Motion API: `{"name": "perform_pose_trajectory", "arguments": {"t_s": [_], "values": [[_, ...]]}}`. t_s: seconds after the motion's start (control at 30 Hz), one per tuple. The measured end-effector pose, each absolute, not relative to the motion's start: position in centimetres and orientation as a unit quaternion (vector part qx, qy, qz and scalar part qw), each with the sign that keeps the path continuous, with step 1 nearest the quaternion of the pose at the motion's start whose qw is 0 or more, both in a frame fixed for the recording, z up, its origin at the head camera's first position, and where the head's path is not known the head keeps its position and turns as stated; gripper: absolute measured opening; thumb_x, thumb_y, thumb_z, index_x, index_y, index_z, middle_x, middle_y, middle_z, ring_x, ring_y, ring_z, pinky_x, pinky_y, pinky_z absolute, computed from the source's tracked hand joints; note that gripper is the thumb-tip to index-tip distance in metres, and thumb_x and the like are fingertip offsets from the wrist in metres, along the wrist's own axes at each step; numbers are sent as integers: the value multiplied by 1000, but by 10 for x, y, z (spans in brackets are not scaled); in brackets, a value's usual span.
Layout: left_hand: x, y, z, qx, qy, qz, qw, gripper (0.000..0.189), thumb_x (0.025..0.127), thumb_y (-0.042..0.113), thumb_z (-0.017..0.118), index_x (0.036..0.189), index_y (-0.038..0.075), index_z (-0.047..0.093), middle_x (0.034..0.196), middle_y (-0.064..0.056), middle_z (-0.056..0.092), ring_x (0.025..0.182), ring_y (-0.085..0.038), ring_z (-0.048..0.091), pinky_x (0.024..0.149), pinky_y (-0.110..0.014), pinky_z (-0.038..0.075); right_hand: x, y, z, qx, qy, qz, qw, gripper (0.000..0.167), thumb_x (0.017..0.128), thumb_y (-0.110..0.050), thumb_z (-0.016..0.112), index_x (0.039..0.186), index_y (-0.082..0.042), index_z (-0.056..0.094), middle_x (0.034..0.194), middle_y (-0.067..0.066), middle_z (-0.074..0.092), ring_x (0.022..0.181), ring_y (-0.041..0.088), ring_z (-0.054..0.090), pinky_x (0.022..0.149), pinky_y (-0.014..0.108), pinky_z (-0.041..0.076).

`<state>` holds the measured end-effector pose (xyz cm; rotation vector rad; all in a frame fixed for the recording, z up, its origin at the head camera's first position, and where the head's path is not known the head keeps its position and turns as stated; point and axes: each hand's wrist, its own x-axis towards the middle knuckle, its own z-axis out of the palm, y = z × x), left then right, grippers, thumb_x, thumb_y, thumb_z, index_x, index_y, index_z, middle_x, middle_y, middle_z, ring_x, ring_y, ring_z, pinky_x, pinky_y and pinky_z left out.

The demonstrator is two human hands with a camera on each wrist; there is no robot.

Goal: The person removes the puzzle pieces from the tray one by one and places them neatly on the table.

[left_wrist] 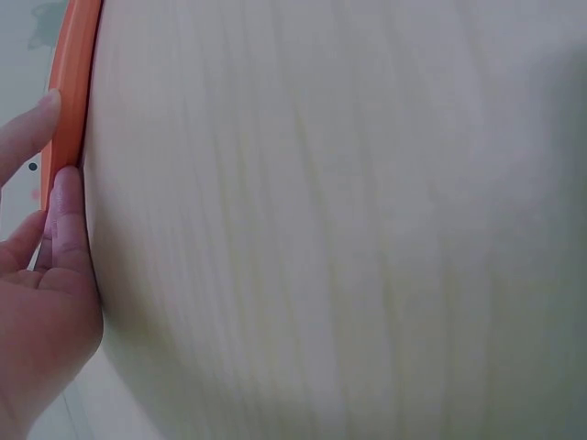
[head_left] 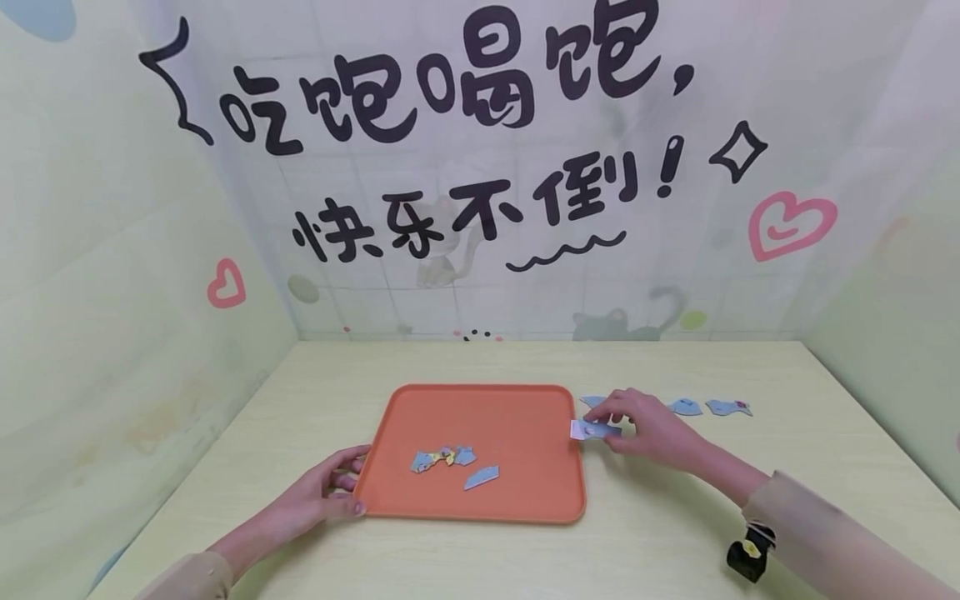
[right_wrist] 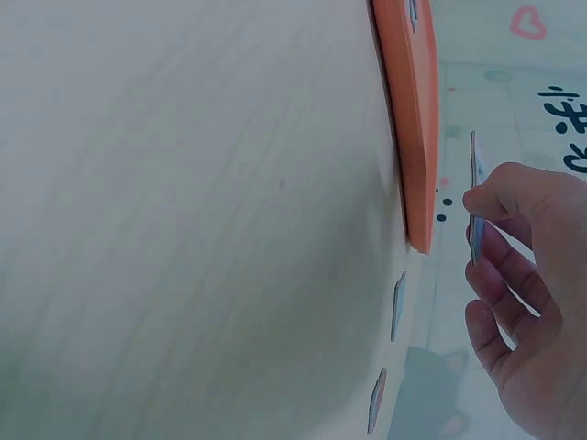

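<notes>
An orange tray (head_left: 525,492) lies on the table, its left edge gripped by my left hand (head_left: 315,497). The left wrist view shows the thumb on one side of the tray rim (left_wrist: 77,73) and fingers on the other. Between thumb and fingers, my right hand (head_left: 652,429) pinches a flat light-blue puzzle piece (head_left: 582,430) over the tray's right rim. The right wrist view shows this puzzle piece (right_wrist: 475,170) edge-on, above the table. Inside the tray sit a cluster of blue and yellow puzzle pieces (head_left: 447,456) and a separate blue piece (head_left: 482,477).
Right of the tray, a row of blue puzzle pieces lies on the table: one (head_left: 592,401) partly behind the right hand, another (head_left: 686,407) beyond it, and one with a red spot (head_left: 726,407). A printed curtain (head_left: 480,308) stands behind the table.
</notes>
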<state>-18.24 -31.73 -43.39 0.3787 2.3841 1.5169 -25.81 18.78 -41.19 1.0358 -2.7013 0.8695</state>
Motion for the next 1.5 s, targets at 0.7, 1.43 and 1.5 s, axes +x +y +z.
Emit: {"name": "perform_pose_trajectory", "arguments": {"t_s": [0.7,1.43,1.5], "values": [[-183,-318,-434,134,828,525,145,84,86,12,73,153,-3,24,137,-27,39,103,-9,53,86,-20,50,-249,203,-425,319,-905,281,-13,29,83,-7,74,110,-17,74,103,-6,70,86,5,55,74,22,49],[-184,-319,-436,134,829,524,144,84,86,11,73,152,-4,24,136,-28,39,102,-9,54,85,-21,51,-251,199,-426,350,-894,277,-30,27,82,-4,73,107,-15,74,92,-6,65,80,4,52,71,21,48],[-184,-319,-436,134,829,524,145,85,86,12,74,152,-4,24,136,-28,39,102,-9,54,85,-20,50,-251,200,-426,350,-894,276,-30,27,82,-5,73,107,-15,74,92,-6,65,80,5,51,70,21,47]]}}
